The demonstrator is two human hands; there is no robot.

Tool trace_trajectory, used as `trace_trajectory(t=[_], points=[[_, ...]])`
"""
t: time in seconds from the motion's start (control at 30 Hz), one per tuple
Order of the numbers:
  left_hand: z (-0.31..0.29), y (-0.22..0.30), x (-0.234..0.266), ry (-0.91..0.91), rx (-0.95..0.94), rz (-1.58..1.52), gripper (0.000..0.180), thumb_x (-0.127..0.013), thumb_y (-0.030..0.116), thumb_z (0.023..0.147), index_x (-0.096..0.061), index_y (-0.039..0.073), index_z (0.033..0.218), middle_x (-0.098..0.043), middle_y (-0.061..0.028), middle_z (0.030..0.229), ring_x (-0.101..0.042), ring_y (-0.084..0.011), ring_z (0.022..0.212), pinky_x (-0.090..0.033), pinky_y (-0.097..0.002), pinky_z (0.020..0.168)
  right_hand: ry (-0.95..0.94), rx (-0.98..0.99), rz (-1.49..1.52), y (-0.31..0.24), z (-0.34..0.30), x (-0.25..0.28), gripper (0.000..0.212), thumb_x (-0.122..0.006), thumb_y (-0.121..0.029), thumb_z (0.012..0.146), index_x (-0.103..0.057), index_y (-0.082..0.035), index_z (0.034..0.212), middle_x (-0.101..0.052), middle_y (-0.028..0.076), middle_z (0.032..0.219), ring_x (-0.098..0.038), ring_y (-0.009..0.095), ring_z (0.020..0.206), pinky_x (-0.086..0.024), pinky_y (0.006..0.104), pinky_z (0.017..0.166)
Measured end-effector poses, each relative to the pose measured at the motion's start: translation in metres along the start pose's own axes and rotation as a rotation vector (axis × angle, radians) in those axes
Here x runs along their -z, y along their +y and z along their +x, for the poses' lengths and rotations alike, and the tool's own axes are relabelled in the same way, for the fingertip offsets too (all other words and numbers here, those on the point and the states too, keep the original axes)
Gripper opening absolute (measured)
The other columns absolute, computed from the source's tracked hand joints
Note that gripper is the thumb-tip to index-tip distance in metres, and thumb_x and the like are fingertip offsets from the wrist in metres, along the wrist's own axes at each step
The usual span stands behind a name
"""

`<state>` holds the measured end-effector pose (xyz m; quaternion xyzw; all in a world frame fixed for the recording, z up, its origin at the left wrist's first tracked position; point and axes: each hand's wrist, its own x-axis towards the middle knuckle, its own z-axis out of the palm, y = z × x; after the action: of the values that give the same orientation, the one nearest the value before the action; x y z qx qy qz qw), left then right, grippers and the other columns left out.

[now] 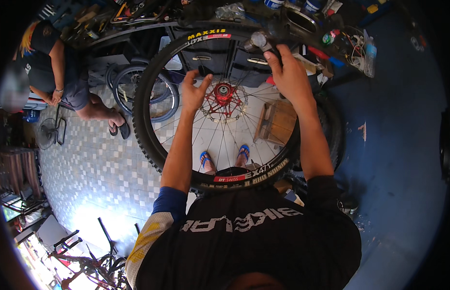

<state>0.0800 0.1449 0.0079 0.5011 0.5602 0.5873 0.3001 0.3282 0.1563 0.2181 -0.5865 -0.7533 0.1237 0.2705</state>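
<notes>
A bicycle wheel with a knobbly black tyre (144,104) fills the middle of the view, close to my body, its lower rim near my shirt. At its centre is a red hub (223,94) with a brake disc (240,107) around it and thin spokes running out. My left hand (195,91) is over the wheel, left of the hub, thumb and forefinger apart with nothing visible between them. Near the wheel's upper right, my right hand (291,77) grips a mallet (260,40), whose greyish head points left and is slightly blurred. Its dark handle is mostly hidden by the hand.
A cluttered workbench (201,17) runs along the far side, with a plastic bottle (370,58) at its right. A wooden stool (275,122) stands below the wheel. More wheels (145,92) lean at left, near another person (46,63). A blue wall (399,145) bounds the right.
</notes>
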Motion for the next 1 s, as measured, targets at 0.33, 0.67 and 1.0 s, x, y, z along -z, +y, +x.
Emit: trace_trajectory(t=[0.33, 0.67, 1.0], points=[[0.013, 0.014, 0.013, -0.043, 0.019, -0.098, 0.036, -0.081, 0.025, 0.093, -0.071, -0.001, 0.115, -0.076, -0.0087, 0.099, -0.065, -0.0145, 0.089, -0.052, -0.0322, 0.085, -0.021, -0.212, 0.06, 0.027, -0.021, 0.008, 0.053, -0.062, -0.044, 0.106, -0.062, 0.001, 0.134, -0.073, 0.024, 0.09, -0.071, 0.037, 0.079, -0.053, 0.0435, 0.074], [0.011, 0.018, 0.022, -0.051, 0.055, -0.269, 0.029, -0.07, 0.01, 0.096, -0.067, 0.0, 0.122, -0.067, 0.0006, 0.096, -0.058, -0.0067, 0.085, -0.047, -0.0248, 0.077, 0.028, -0.206, 0.042, 0.055, -0.028, 0.015, 0.047, -0.062, -0.042, 0.105, -0.062, -0.002, 0.13, -0.074, 0.027, 0.094, -0.072, 0.048, 0.092, -0.055, 0.0493, 0.08], [0.115, 0.008, 0.016, -0.125, -0.062, 0.231, 0.049, -0.08, 0.021, 0.091, -0.058, 0.003, 0.131, -0.072, -0.0141, 0.093, -0.072, -0.0242, 0.085, -0.055, -0.0375, 0.075, 0.017, -0.223, -0.063, 0.122, -0.045, -0.005, 0.042, -0.066, -0.039, 0.103, -0.065, -0.006, 0.129, -0.068, 0.028, 0.08, -0.069, 0.043, 0.071, -0.049, 0.0485, 0.065]])
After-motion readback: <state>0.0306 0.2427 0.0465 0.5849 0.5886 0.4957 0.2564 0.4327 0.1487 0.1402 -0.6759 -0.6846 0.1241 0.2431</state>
